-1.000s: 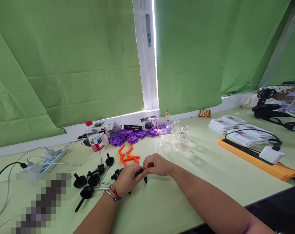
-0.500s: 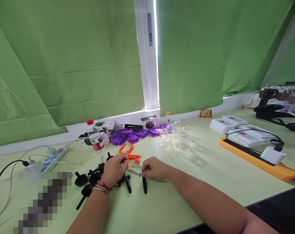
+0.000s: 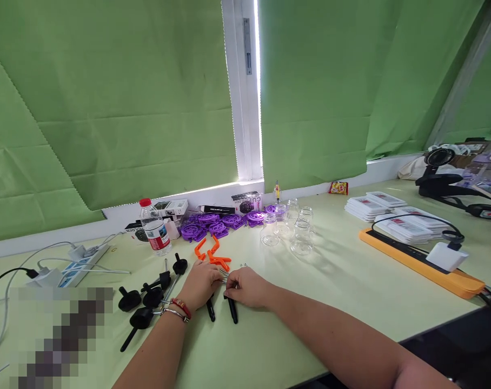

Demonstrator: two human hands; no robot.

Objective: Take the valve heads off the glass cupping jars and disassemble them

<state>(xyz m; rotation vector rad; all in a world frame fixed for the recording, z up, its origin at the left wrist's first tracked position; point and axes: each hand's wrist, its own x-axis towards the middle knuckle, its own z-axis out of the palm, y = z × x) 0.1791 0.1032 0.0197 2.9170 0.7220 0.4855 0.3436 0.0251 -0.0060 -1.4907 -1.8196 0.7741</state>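
A: From the head camera, where are the hands?

B: Both rest low on the pale green table (image 3: pixel 310 281), almost touching. The left hand (image 3: pixel 200 283), with a red cord and a metal bangle at the wrist, has its fingers curled down over a thin silvery metal pin (image 3: pixel 222 273). The right hand (image 3: pixel 247 287) meets it from the other side, fingertips pinched narrow at that same pin. Whether either hand has it fully clamped, I cannot tell; the fingers hide the contact.

A: And just by them?

B: Two short black plastic handles (image 3: pixel 231 311) lie directly below the fingers, nearer the person. Bright orange plastic brackets (image 3: pixel 213 255) sit just beyond the knuckles. To the left of the left hand lies a cluster of black round-headed plastic knobs on metal stems (image 3: pixel 148 302).

A: How would the pin handle?

B: Light, stiff and smooth, I'd judge, so likely to slip or roll. A fingertip pinch mid-shaft seems best; the handle gives a broader grip.

A: Farther off?

B: Beyond the hands stand clear glass jars (image 3: pixel 294 232), flat purple plastic parts (image 3: pixel 213 224) and a red-capped water bottle (image 3: pixel 152 229).
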